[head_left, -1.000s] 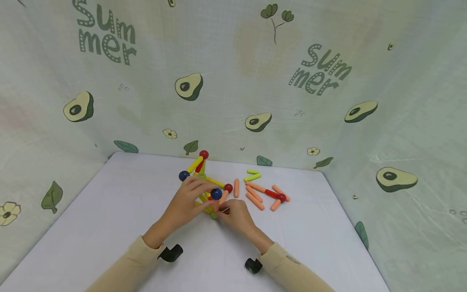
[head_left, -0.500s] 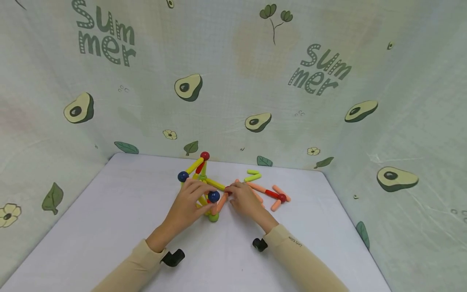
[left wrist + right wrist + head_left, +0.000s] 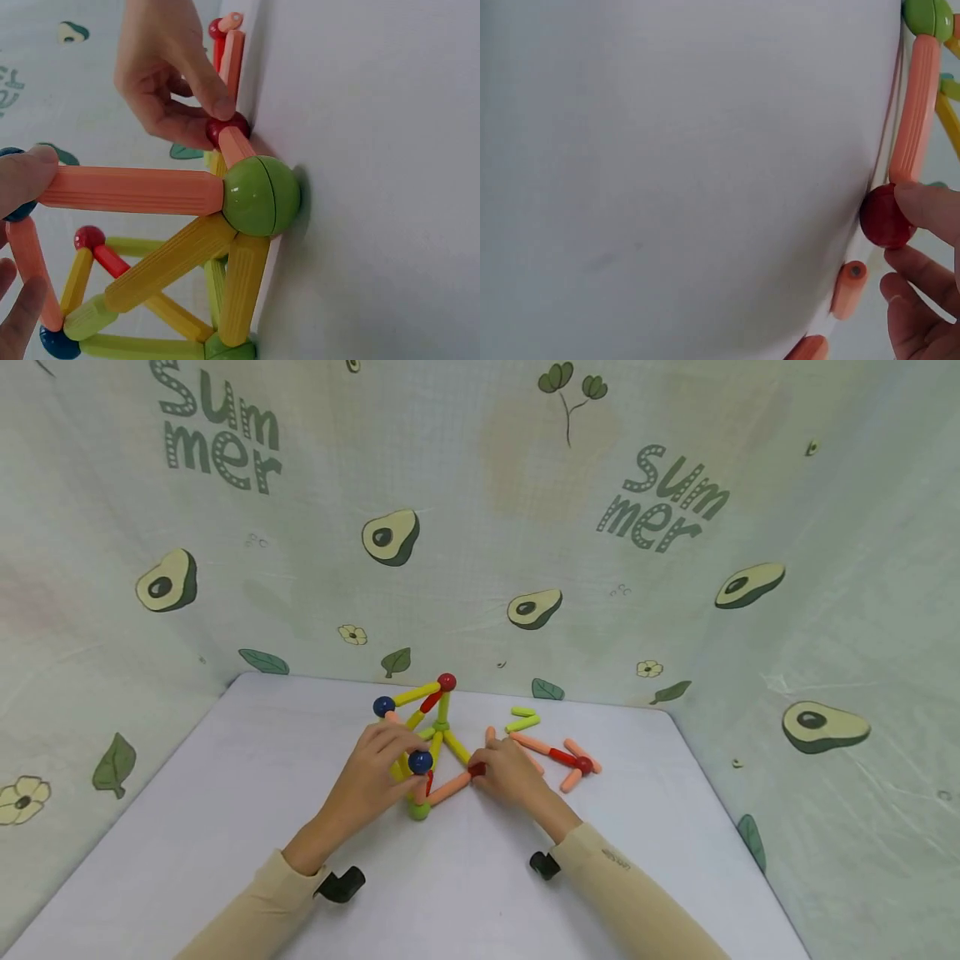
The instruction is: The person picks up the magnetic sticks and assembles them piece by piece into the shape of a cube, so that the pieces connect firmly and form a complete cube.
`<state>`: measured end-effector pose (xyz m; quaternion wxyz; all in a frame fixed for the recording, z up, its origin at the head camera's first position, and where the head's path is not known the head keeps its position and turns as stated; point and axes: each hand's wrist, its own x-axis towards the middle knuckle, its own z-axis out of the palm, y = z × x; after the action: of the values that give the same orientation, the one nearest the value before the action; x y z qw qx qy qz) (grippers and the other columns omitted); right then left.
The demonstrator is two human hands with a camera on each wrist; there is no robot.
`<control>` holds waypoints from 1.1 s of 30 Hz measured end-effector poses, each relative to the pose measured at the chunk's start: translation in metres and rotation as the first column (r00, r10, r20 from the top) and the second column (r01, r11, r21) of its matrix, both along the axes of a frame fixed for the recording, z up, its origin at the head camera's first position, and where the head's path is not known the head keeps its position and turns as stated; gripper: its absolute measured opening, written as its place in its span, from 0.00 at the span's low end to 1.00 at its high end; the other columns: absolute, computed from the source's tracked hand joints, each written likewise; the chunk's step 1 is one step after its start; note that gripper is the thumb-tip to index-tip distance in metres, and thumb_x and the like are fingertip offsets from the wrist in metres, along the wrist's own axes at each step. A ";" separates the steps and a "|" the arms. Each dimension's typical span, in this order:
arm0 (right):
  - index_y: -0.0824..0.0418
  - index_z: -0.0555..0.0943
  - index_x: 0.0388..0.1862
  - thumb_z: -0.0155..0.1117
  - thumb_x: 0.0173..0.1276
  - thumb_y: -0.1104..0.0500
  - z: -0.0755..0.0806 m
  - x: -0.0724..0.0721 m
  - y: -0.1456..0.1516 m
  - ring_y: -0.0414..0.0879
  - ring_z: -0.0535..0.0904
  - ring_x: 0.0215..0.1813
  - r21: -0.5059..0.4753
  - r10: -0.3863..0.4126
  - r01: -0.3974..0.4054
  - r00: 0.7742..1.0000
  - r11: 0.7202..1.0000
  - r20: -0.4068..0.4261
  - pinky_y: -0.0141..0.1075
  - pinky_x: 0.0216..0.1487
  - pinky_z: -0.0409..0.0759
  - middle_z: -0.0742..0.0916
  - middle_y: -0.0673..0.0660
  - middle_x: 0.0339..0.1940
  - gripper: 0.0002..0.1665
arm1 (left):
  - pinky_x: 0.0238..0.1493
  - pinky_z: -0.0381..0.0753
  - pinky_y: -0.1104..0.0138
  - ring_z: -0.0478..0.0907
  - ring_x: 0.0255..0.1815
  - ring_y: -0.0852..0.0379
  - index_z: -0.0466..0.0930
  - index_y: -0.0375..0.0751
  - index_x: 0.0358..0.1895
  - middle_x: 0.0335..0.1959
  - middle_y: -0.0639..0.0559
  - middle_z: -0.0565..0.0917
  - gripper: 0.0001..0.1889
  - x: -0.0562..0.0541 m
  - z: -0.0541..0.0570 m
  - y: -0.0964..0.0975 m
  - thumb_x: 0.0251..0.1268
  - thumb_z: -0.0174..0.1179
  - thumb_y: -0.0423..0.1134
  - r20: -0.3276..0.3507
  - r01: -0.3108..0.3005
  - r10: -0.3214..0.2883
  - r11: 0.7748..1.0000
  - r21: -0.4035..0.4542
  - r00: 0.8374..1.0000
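Note:
A frame of magnetic rods and balls stands on the table, with yellow, lime, red and salmon rods. My left hand (image 3: 366, 777) pinches a blue ball (image 3: 421, 762) at the upper end of a salmon rod (image 3: 135, 189). That rod runs down to a green ball (image 3: 261, 196) resting on the table. My right hand (image 3: 513, 777) pinches a red ball (image 3: 885, 217) at the frame's right corner. A second salmon rod (image 3: 916, 105) joins this ball to the green one. Behind stand another blue ball (image 3: 384, 706) and a red ball (image 3: 447, 682) on top.
Right of the frame lie loose salmon rods (image 3: 849, 289), partly covered by the right hand in the head view. A red ball (image 3: 583, 766) with rods attached lies beyond them. Lime rods (image 3: 522, 723) lie farther back. A printed cloth (image 3: 465, 527) hangs behind the white table (image 3: 645, 877).
My right hand has gone from the front green ball to the red corner ball. The frame has turned, its front blue and green balls shifting left and the top red ball right.

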<state>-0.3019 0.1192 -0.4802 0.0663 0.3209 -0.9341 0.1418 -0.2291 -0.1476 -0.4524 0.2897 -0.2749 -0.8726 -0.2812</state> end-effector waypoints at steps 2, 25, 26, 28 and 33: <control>0.52 0.92 0.50 0.80 0.67 0.57 0.000 0.007 0.000 0.48 0.76 0.45 0.002 -0.011 0.011 1.000 1.000 0.025 0.40 0.49 0.78 0.87 0.51 0.42 0.13 | 0.61 0.80 0.52 0.72 0.63 0.47 0.87 0.47 0.55 0.58 0.52 0.83 0.29 0.001 -0.001 -0.005 0.46 0.87 0.34 -0.005 -0.005 0.005 1.000 0.008 1.000; 0.54 0.91 0.56 0.76 0.70 0.62 -0.005 0.057 0.011 0.46 0.79 0.50 -0.105 0.052 -0.041 0.993 0.994 0.105 0.40 0.53 0.82 0.89 0.51 0.47 0.16 | 0.48 0.86 0.70 0.84 0.45 0.58 0.83 0.42 0.60 0.57 0.51 0.79 0.30 0.011 -0.003 -0.031 0.52 0.80 0.23 0.057 0.047 -0.053 0.995 0.090 0.997; 0.54 0.91 0.58 0.75 0.71 0.63 -0.003 0.057 0.014 0.46 0.79 0.52 -0.105 0.053 -0.040 0.991 0.994 0.125 0.40 0.54 0.82 0.89 0.51 0.48 0.17 | 0.48 0.86 0.70 0.84 0.46 0.58 0.83 0.42 0.60 0.57 0.50 0.79 0.30 0.011 -0.003 -0.031 0.52 0.80 0.22 0.058 0.052 -0.058 0.995 0.090 0.997; 0.54 0.89 0.60 0.74 0.71 0.64 0.000 0.058 0.023 0.47 0.80 0.53 -0.116 0.052 -0.035 0.988 0.993 0.147 0.42 0.54 0.83 0.88 0.51 0.50 0.19 | 0.48 0.86 0.71 0.84 0.46 0.58 0.83 0.43 0.60 0.57 0.50 0.79 0.31 0.010 -0.003 -0.031 0.52 0.80 0.23 0.065 0.055 -0.060 0.995 0.089 0.996; 0.55 0.88 0.59 0.76 0.69 0.65 0.009 0.048 0.059 0.47 0.83 0.50 -0.197 -0.024 0.045 0.994 0.979 0.108 0.41 0.51 0.85 0.89 0.51 0.52 0.20 | 0.48 0.87 0.69 0.84 0.47 0.59 0.83 0.43 0.60 0.57 0.51 0.79 0.31 0.008 -0.002 -0.029 0.51 0.81 0.23 0.070 0.058 -0.065 0.995 0.086 0.995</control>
<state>-0.2542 0.1781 -0.4712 0.0511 0.2886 -0.9228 0.2500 -0.2209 -0.1765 -0.4542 0.2601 -0.2787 -0.8611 -0.3364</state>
